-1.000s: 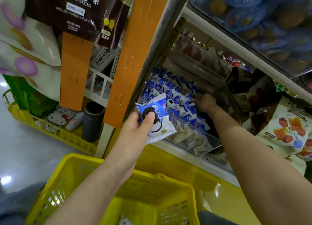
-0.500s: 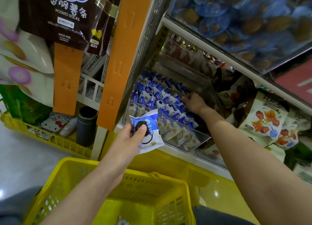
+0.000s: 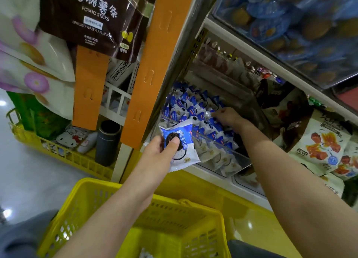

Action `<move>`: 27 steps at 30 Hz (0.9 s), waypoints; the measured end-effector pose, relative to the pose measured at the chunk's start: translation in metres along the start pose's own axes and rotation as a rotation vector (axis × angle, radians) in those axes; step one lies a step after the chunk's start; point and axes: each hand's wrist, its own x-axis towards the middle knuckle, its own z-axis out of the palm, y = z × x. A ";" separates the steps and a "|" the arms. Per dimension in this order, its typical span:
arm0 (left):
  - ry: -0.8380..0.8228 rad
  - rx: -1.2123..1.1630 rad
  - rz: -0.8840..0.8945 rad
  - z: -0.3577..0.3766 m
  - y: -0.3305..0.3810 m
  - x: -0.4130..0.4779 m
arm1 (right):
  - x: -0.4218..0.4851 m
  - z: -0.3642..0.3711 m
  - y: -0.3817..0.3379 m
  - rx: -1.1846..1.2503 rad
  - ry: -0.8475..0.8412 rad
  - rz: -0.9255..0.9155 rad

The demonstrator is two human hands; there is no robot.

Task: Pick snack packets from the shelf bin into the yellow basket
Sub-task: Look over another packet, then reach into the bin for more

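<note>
While the left hand (image 3: 157, 156) pinches the snack packet (image 3: 184, 136), long axis pointing up toward the shelf bin (image 3: 219, 141), the right hand (image 3: 227, 117) lies beyond among binned packets (image 3: 193, 110), grip unclear.

— What hangs at the top left?
— A brown potato-sticks bag (image 3: 96, 15), with an orange strip (image 3: 91, 87) below it.
— And lower down?
— A dark cylinder (image 3: 107, 141) near a Hello Kitty pack (image 3: 69, 137), behind a yellow crate rail (image 3: 58, 155). Far right, a white bag printed with red pieces (image 3: 325, 143).
</note>
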 end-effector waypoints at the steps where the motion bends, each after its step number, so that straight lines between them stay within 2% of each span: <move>1: 0.005 -0.004 -0.006 -0.001 0.000 -0.001 | 0.000 0.002 -0.002 0.012 -0.034 -0.001; 5: -0.006 -0.014 -0.011 -0.002 0.000 -0.004 | 0.001 0.010 -0.002 0.044 -0.087 -0.025; 7: -0.019 -0.008 0.005 -0.002 0.000 -0.003 | 0.004 0.012 0.000 0.060 -0.060 -0.024; 12: 0.003 0.009 0.012 -0.001 -0.001 0.001 | 0.009 0.008 0.002 0.275 -0.012 0.014; 15: 0.007 0.024 0.008 0.001 -0.002 0.000 | 0.007 0.005 0.003 0.323 0.098 -0.012; 19: 0.010 0.035 0.040 0.000 -0.001 -0.002 | -0.015 0.000 -0.003 0.201 0.454 -0.271; 22: 0.006 0.026 0.070 0.002 0.002 -0.006 | -0.048 -0.006 -0.020 0.139 0.602 -0.477; 25: 0.016 0.011 0.096 0.004 0.004 -0.010 | -0.086 -0.011 -0.032 0.156 0.589 -0.646; 27: 0.002 -0.016 0.130 0.005 0.004 -0.012 | -0.115 -0.012 -0.037 0.238 0.508 -0.688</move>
